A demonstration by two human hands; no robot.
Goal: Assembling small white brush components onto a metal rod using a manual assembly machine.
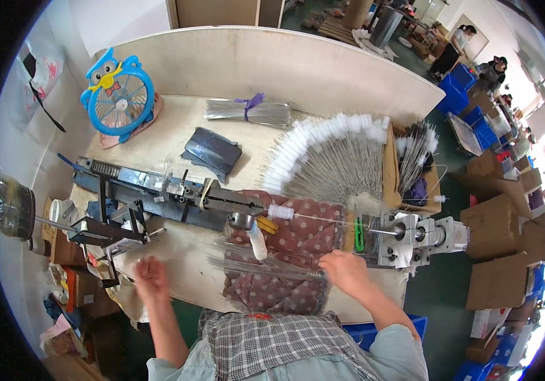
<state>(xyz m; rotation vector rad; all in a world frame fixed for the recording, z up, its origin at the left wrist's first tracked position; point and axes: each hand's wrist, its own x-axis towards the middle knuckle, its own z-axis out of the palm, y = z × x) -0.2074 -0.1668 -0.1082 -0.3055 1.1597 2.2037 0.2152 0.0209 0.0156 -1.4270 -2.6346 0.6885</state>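
Note:
Over the table's left front edge, my left hand (151, 277) is raised below a metal lever frame (117, 230); its fingers are blurred, and I see nothing in them. My right hand (347, 272) has its fingers drawn together beside the right ends of loose thin wires (266, 263); what they pinch, if anything, is hidden. Beyond it, a white bristle brush (281, 212) sits at the end of a long metal fixture (177, 193), its wire stem stretching right to a spindle machine (406, 235). A white-handled crank (258, 244) stands by the brush, next to a yellow piece (267, 225).
Many finished white brushes (329, 159) fan out at the back right beside a cardboard box (394, 166). A wire bundle (250, 111), a dark pouch (212, 151) and a blue fan (121, 101) stand behind. A dotted quilted cloth (272, 289) covers the middle.

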